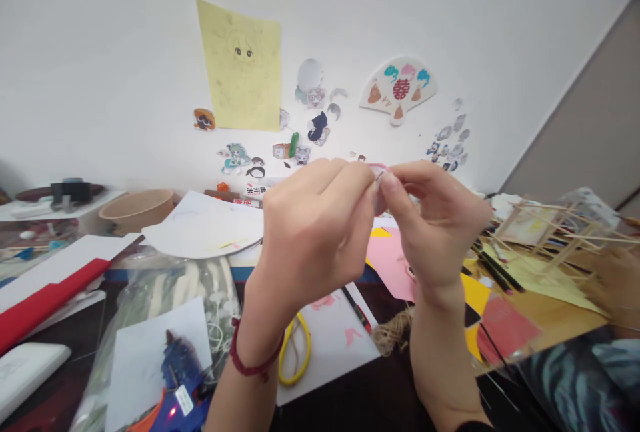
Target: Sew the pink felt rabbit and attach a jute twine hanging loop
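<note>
Both hands are raised in the middle of the view, their fingertips meeting. My left hand (315,225), with a dark red cord bracelet (255,369) at its wrist, shows its back, the fingers curled and pinched. My right hand (433,219) pinches with thumb and forefinger beside it. Between the fingertips shows a small pink piece (379,168) with a thin dark line near the right thumb. The fingers hide most of it, so its shape cannot be made out. Both hands seem to touch it.
Below lie yellow-handled scissors (295,375), white paper (327,332), a twine bundle (394,332) and pink paper (393,262). A blue glue gun (183,372) with a lit red light is at lower left. A wooden stick frame (565,225) stands right. Drawings hang on the wall.
</note>
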Tool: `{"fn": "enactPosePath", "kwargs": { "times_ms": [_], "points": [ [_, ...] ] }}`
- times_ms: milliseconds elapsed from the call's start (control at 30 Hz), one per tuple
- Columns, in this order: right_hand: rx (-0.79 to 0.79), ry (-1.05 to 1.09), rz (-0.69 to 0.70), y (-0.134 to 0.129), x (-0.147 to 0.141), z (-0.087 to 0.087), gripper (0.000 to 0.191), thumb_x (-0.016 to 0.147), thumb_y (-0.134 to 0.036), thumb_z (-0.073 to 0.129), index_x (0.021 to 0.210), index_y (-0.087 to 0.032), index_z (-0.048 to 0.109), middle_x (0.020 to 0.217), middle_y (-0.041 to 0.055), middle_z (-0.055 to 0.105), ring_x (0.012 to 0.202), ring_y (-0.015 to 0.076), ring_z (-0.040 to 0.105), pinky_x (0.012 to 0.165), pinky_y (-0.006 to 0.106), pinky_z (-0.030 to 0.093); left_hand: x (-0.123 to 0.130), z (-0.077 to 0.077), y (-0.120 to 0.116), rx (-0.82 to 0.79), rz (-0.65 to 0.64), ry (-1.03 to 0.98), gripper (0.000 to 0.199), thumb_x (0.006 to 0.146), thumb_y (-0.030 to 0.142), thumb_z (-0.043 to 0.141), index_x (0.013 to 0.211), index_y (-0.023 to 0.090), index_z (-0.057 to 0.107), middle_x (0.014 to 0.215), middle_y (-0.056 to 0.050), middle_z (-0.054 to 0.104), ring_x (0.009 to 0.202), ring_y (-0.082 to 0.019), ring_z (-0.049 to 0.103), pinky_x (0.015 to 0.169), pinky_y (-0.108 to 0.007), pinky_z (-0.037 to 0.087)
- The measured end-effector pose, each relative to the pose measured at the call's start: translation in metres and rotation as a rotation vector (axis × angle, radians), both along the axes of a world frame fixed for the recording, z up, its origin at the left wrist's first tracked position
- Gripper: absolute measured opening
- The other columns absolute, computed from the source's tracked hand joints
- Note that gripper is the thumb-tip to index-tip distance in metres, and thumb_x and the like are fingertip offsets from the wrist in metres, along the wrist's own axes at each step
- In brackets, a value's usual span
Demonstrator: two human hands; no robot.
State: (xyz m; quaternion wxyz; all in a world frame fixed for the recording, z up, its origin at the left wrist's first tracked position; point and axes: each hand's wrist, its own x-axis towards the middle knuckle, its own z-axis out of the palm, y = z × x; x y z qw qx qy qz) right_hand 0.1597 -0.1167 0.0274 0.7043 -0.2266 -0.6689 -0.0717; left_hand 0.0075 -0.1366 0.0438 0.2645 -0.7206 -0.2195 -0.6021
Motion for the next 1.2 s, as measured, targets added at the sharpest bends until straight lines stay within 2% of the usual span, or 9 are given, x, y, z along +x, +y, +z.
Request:
{"fn": "enactPosePath", "kwargs": {
  "times_ms": [333,533,833,1000,1200],
  "points": [
    [0.006,0.024,0.005,-0.0052,-0.0010,0.0016,0.008,0.091,-0.022,0.068,0.087,-0.028,0.072,0.075,-0.0042,0.068,0.065,0.0137,0.062,0.063,0.032,0.055,-0.0030,-0.0002,-0.0023,0.017,0.010,0.100,0.021,0.095,0.010,0.052,0.077,0.019,0.060,0.065,0.002,0.055,0.060,-0.012,0.047,0.056,-0.031,0.039],
    [-0.009,0.029,-0.030,-0.0077,-0.0019,0.0017,0.006,0.090,-0.023,0.069,0.084,-0.024,0.071,0.073,-0.0039,0.065,0.063,0.0128,0.060,0.063,0.032,0.051,-0.0062,-0.0004,-0.0010,0.045,0.029,0.155,0.019,0.090,0.005,0.054,0.077,0.018,0.060,0.069,0.002,0.058,0.064,-0.012,0.048,0.057,-0.030,0.038],
    [0.007,0.072,0.010,-0.0068,-0.0052,0.0007,0.010,0.089,-0.021,0.070,0.085,-0.029,0.073,0.071,-0.0031,0.065,0.061,0.0153,0.058,0.060,0.034,0.050,-0.0080,-0.0014,0.0009,0.051,0.068,0.171,0.021,0.093,0.007,0.051,0.078,0.018,0.059,0.068,0.001,0.056,0.065,-0.013,0.048,0.058,-0.030,0.037],
    [-0.001,0.060,0.031,-0.0089,-0.0048,0.0019,0.005,0.089,-0.020,0.071,0.085,-0.024,0.072,0.072,-0.0019,0.065,0.061,0.0151,0.059,0.060,0.034,0.050,-0.0079,-0.0013,-0.0004,0.062,0.096,0.162,0.021,0.093,0.006,0.053,0.076,0.018,0.059,0.066,0.001,0.055,0.064,-0.013,0.048,0.056,-0.030,0.032],
    [0.023,0.085,0.072,-0.0059,-0.0042,0.0017,0.003,0.088,-0.020,0.072,0.085,-0.022,0.073,0.073,-0.0020,0.066,0.061,0.0130,0.060,0.059,0.032,0.050,-0.0055,-0.0015,-0.0019,0.086,0.106,0.109,0.019,0.091,0.007,0.055,0.077,0.019,0.061,0.067,0.001,0.057,0.063,-0.013,0.050,0.055,-0.031,0.033]
  ]
}}
